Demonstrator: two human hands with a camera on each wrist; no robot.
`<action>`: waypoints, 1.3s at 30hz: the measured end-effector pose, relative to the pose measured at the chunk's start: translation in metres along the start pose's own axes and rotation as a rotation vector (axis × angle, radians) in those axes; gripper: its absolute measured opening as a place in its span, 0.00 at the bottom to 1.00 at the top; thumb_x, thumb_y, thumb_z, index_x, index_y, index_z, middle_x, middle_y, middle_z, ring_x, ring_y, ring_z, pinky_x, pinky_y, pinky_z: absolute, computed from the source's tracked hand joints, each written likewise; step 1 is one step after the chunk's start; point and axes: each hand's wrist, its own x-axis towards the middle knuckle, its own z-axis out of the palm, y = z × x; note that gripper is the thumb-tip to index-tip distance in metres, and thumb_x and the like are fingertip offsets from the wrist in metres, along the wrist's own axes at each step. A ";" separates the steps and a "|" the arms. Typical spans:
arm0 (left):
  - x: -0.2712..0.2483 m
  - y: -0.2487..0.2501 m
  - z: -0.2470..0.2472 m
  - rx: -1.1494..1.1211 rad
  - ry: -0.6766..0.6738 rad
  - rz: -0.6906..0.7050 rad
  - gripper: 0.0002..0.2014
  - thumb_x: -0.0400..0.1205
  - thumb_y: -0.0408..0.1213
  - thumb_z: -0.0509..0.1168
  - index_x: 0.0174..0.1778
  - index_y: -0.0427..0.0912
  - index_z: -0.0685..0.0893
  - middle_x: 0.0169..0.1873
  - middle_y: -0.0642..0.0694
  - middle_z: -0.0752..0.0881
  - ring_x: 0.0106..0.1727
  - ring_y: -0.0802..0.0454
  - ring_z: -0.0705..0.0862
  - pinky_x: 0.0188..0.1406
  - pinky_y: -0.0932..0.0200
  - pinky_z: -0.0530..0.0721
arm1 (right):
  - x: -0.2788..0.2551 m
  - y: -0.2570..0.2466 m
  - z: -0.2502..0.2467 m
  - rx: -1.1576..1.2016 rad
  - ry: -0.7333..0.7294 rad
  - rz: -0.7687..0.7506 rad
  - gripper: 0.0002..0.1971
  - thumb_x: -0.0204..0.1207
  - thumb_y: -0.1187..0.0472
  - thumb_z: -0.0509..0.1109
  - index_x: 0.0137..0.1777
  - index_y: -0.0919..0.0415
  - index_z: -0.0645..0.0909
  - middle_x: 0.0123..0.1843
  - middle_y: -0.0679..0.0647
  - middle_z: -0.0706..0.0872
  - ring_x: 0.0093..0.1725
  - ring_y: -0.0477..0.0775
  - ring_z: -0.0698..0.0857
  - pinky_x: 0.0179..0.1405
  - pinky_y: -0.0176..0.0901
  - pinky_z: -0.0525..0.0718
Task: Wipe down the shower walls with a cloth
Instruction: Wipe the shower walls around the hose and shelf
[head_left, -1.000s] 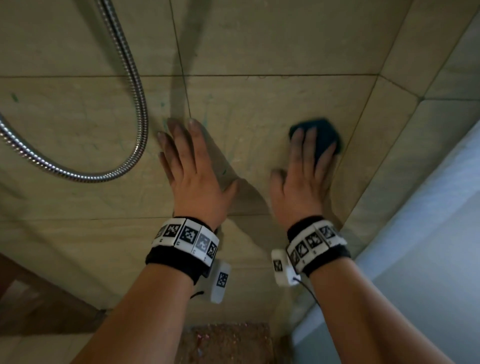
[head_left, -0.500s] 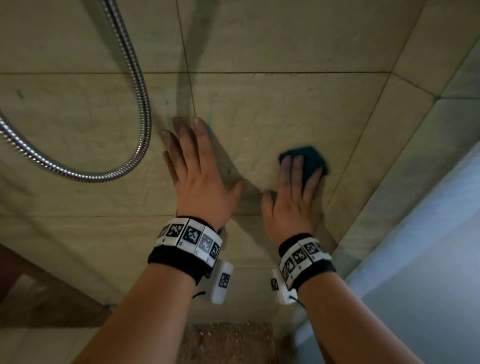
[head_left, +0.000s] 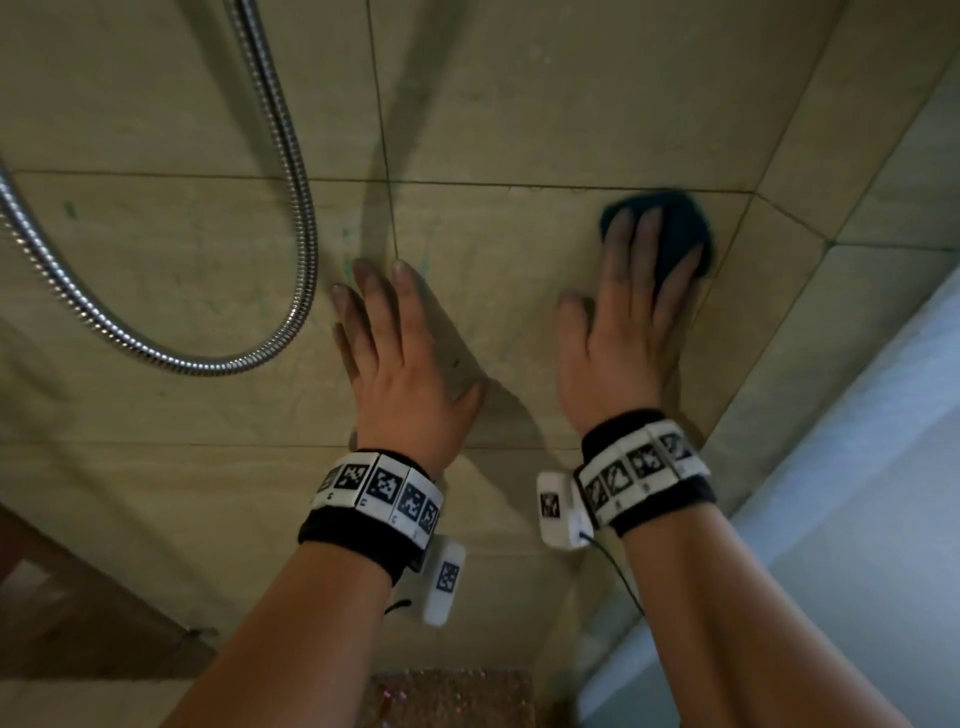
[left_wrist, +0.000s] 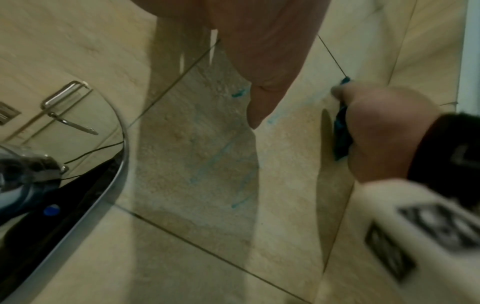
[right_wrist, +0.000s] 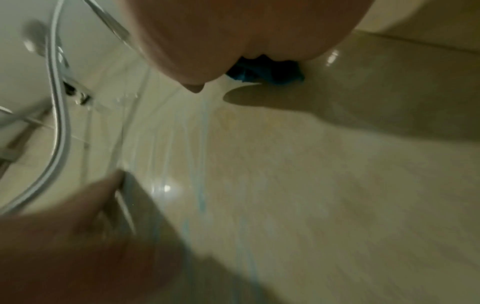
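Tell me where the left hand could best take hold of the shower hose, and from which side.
Probably the bottom of the shower hose loop, reached from the left hand's own left side: there the hose hangs free, curving clear of the wall tiles, so fingers could wrap around it.

1. No readable words, brands or numbers in any view.
2. Left wristband (head_left: 378, 491): white tiles with black square coded markers; small marks under them, too small to read.
3. Right wristband (head_left: 643, 470): same coded markers, blurred.
4. White wrist camera boxes (head_left: 441, 582): one coded marker each, no text legible.
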 end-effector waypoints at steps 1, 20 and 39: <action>0.000 0.000 -0.001 -0.003 -0.006 -0.002 0.70 0.70 0.56 0.83 0.92 0.41 0.37 0.91 0.34 0.37 0.90 0.26 0.36 0.89 0.30 0.40 | 0.012 -0.006 -0.008 -0.004 0.049 -0.017 0.34 0.89 0.49 0.52 0.92 0.51 0.43 0.93 0.47 0.40 0.89 0.66 0.33 0.86 0.56 0.28; -0.009 -0.009 -0.023 -0.055 0.000 0.002 0.65 0.72 0.43 0.82 0.92 0.39 0.39 0.91 0.34 0.39 0.91 0.32 0.37 0.90 0.40 0.40 | -0.038 0.009 0.019 -0.051 -0.163 0.081 0.37 0.89 0.46 0.51 0.90 0.45 0.33 0.84 0.35 0.23 0.87 0.59 0.25 0.88 0.60 0.31; -0.061 -0.056 0.013 -0.078 -0.027 -0.153 0.64 0.73 0.48 0.82 0.91 0.32 0.42 0.90 0.30 0.38 0.91 0.30 0.38 0.90 0.30 0.51 | -0.109 0.045 0.075 -0.292 -0.421 0.038 0.40 0.84 0.44 0.45 0.82 0.38 0.17 0.92 0.44 0.36 0.87 0.63 0.30 0.78 0.50 0.14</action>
